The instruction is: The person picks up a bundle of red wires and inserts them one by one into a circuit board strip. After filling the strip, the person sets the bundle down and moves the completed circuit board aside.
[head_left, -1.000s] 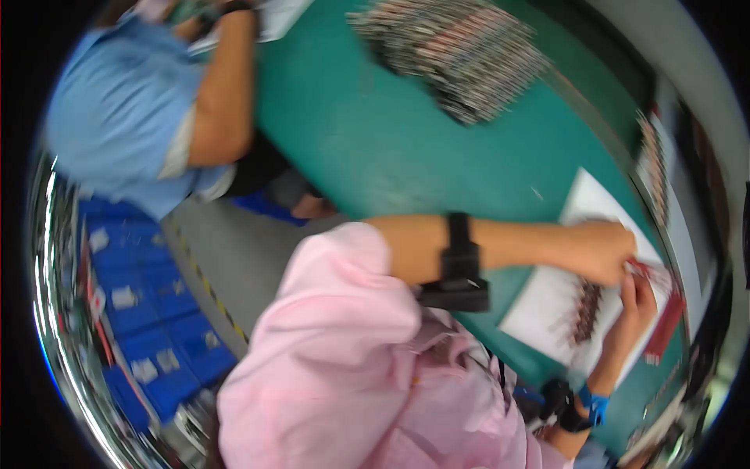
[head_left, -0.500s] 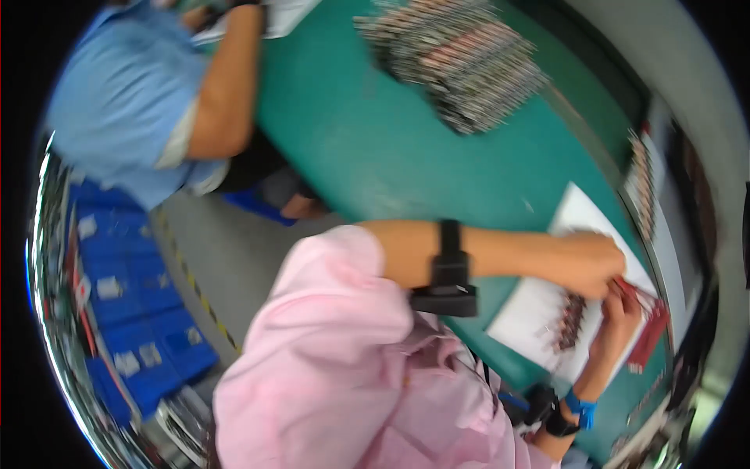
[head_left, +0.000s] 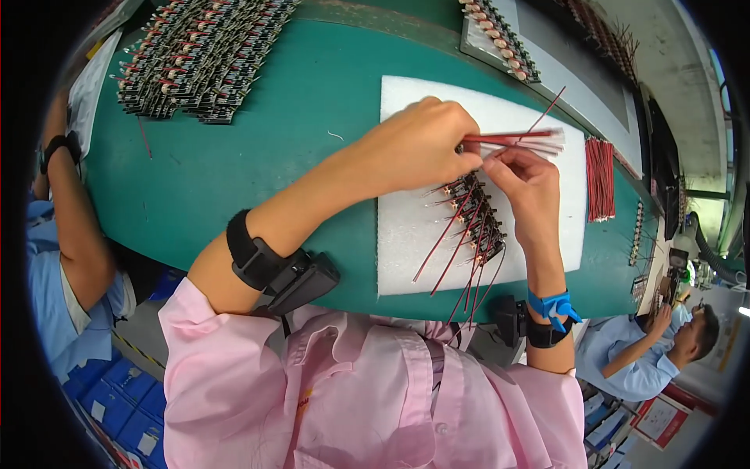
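Observation:
My left hand (head_left: 433, 144) is closed around a bundle of thin red wires (head_left: 516, 140) with whitish ends, which point to the right. Close against it, my right hand (head_left: 531, 180) pinches with thumb and fingers, and a single red wire (head_left: 547, 111) slants up from its fingertips. What lies between the two sets of fingertips is too small to make out. Just below the hands, a row of small black circuit boards (head_left: 478, 215) rests on a white foam sheet (head_left: 406, 234). Several dark red wires trail from the boards toward me. My left hand hides the row's far end.
A stack of wired boards (head_left: 207, 59) occupies the far left of the green table (head_left: 312, 117). Right of the foam lies a red wire bundle (head_left: 600, 180). More boards (head_left: 500, 39) line a grey ledge behind. Co-workers sit at left (head_left: 82, 250) and right (head_left: 641, 352).
The view has swung to the right and sharpened, so the foam sheet now appears nearer the middle. Both hands remain together over the foam, and the single raised wire now shows clearly.

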Motion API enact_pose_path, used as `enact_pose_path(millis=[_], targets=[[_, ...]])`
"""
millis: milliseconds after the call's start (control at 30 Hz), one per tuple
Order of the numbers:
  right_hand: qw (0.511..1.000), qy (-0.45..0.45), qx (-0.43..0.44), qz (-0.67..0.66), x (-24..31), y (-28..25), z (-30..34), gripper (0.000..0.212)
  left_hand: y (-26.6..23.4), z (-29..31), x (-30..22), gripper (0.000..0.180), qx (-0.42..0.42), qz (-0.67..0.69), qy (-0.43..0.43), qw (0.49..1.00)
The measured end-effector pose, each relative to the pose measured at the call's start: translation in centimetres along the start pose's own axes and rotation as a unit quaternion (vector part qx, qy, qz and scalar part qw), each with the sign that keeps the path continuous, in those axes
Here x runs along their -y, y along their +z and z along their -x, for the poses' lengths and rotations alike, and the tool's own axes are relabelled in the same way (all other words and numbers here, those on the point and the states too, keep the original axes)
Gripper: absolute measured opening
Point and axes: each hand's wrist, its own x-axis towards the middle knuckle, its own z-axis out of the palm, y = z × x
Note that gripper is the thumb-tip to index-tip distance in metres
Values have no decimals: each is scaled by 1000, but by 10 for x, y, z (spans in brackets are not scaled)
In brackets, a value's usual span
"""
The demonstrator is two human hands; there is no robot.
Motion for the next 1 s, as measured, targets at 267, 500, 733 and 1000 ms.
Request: enact_pose_path(millis=[267, 500, 733, 1000], targets=[[987, -89, -14, 132, -17, 5, -10, 12, -7, -2, -3, 23, -55, 7, -57, 997], [986, -89, -29, 135, -17, 8, -10, 13, -10, -2, -5, 22, -51, -34, -54, 997], [989, -68, -47, 124, -17, 10, -10, 12, -5, -1, -1, 25, -85, -10, -19, 996], [984, -113, -52, 126, -21, 12, -9, 12, -7, -1, -3, 26, -71, -14, -31, 997]])
